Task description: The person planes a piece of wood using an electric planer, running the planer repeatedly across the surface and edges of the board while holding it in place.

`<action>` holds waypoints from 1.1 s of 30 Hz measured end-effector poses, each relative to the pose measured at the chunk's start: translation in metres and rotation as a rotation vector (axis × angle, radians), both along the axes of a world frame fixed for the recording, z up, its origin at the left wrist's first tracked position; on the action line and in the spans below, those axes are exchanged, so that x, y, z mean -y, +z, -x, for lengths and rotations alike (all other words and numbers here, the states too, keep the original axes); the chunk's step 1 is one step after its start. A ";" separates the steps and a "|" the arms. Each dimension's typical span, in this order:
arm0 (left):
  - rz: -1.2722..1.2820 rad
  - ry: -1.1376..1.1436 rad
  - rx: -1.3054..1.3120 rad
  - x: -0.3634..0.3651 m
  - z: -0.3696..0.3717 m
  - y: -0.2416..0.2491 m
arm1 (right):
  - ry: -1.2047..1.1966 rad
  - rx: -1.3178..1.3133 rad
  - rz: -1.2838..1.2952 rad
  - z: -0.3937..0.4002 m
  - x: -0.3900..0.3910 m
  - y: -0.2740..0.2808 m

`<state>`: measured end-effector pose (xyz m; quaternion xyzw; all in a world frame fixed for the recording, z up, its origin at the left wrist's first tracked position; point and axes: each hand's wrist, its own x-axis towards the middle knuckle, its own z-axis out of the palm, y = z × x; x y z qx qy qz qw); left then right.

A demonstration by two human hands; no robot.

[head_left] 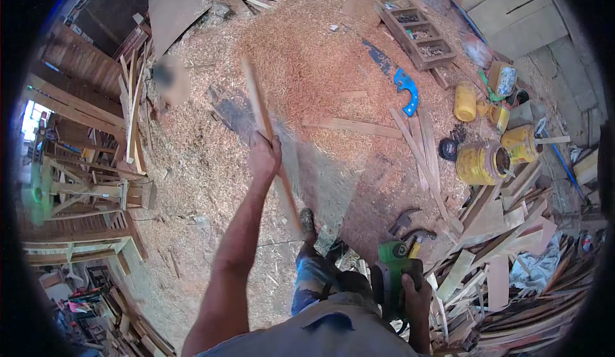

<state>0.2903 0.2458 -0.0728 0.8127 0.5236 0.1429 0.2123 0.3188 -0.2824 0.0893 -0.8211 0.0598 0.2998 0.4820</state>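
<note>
My left hand (pixel 264 156) is closed around the middle of a long, narrow wooden strip (pixel 256 99), which slants in front of me above the shavings-covered floor. At my right side, my right hand (pixel 416 296) grips the handle of a green power tool (pixel 392 268). The tool hangs beside my leg; its lower part is partly hidden by my body and hand. Two hammers (pixel 416 234) lie on the floor just beyond the tool.
A blue-handled saw (pixel 405 91) lies on the shavings, near a divided wooden box (pixel 416 31). Yellow containers (pixel 477 163) stand at the right. Scrap wood (pixel 506 229) is heaped at the lower right; wooden frames (pixel 77 193) stand at the left. Loose boards (pixel 353 126) lie ahead.
</note>
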 end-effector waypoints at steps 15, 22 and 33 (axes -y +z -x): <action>0.118 0.414 0.099 -0.040 -0.028 -0.063 | 0.307 0.070 0.143 -0.008 -0.074 -0.024; -0.071 0.457 0.098 -0.084 -0.039 -0.082 | 0.550 0.364 0.183 0.004 -0.111 -0.067; -0.221 0.273 0.058 -0.192 -0.026 -0.072 | 0.766 0.534 0.095 -0.017 -0.203 -0.101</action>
